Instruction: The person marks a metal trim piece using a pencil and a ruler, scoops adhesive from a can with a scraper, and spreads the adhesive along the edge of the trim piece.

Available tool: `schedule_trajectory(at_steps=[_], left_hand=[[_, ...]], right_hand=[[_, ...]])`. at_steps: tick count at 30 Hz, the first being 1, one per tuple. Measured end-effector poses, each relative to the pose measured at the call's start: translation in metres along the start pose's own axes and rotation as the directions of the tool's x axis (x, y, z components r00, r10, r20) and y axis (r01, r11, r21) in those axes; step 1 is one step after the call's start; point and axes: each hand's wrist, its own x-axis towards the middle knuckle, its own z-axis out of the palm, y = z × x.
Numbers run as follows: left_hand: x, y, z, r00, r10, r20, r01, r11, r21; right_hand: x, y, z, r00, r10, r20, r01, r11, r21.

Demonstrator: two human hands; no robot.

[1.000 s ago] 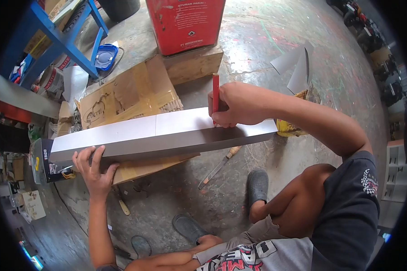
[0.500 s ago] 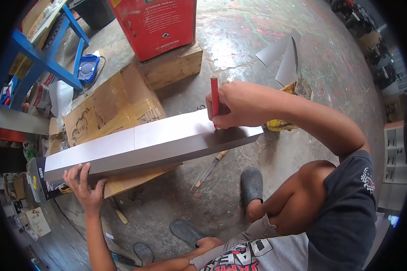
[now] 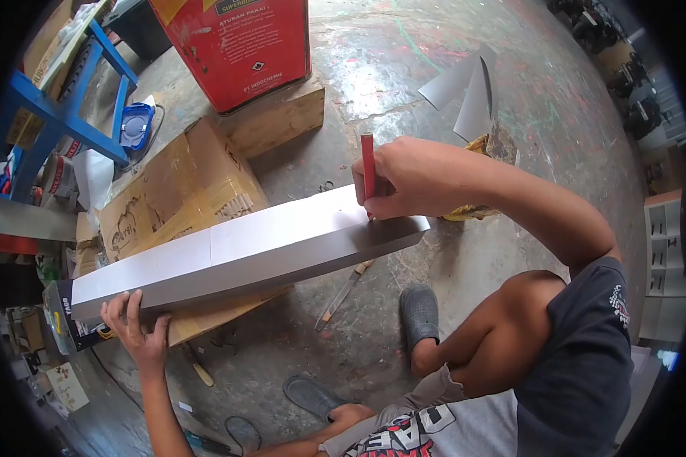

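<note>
A long bar with a white top and a grey side (image 3: 244, 266) lies across a taped cardboard box (image 3: 183, 175). Near its right end, my right hand (image 3: 392, 183) is closed round an upright red pencil (image 3: 368, 164), whose tip is at the edge between the white and grey faces. My left hand (image 3: 139, 327) holds the bar's left part, fingers on the grey side and thumb at the lower edge. A thin line crosses the white face near its middle.
A red can (image 3: 244, 53) stands on a wooden block (image 3: 282, 118). A blue frame (image 3: 68, 122) is at the upper left. Grey sheet offcuts (image 3: 476, 99) lie at the upper right. On the floor are a long blade with a wooden handle (image 3: 343, 293) and another handled tool (image 3: 203, 374).
The view has shifted, so the can, box and bar's left part appear further left and the bar tilts more. Both hands keep their hold; the pencil tip stays by the same edge.
</note>
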Motion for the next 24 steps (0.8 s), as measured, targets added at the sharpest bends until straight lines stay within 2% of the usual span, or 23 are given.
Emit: schedule_trajectory(at_steps=[4, 7, 10, 16, 19, 24], left_hand=[[0.000, 0.002, 0.000, 1.000, -0.003, -0.006, 0.003, 1.000, -0.005], [0.000, 0.000, 0.000, 1.000, -0.003, 0.002, 0.003, 1.000, 0.005], [0.001, 0.001, -0.001, 1.000, 0.005, 0.000, -0.005, 1.000, 0.007], [0.001, -0.001, 0.001, 1.000, 0.021, -0.020, -0.021, 1.000, -0.001], [0.001, -0.001, 0.000, 1.000, 0.022, -0.015, -0.022, 1.000, 0.000], [0.001, -0.001, 0.001, 1.000, 0.017, -0.016, -0.017, 1.000, 0.006]], right_hand=[[-0.002, -0.002, -0.002, 0.999, 0.038, 0.008, -0.038, 0.999, -0.030], [-0.001, -0.003, 0.002, 1.000, 0.003, -0.010, -0.004, 0.998, -0.067], [-0.003, -0.002, -0.008, 0.999, -0.002, -0.052, 0.002, 1.000, -0.001], [0.004, -0.013, -0.005, 1.000, 0.006, -0.009, -0.006, 0.998, -0.066], [0.004, -0.010, -0.001, 1.000, -0.020, -0.019, 0.020, 0.999, -0.035], [0.005, -0.016, -0.003, 0.998, 0.061, 0.012, -0.060, 0.996, -0.064]])
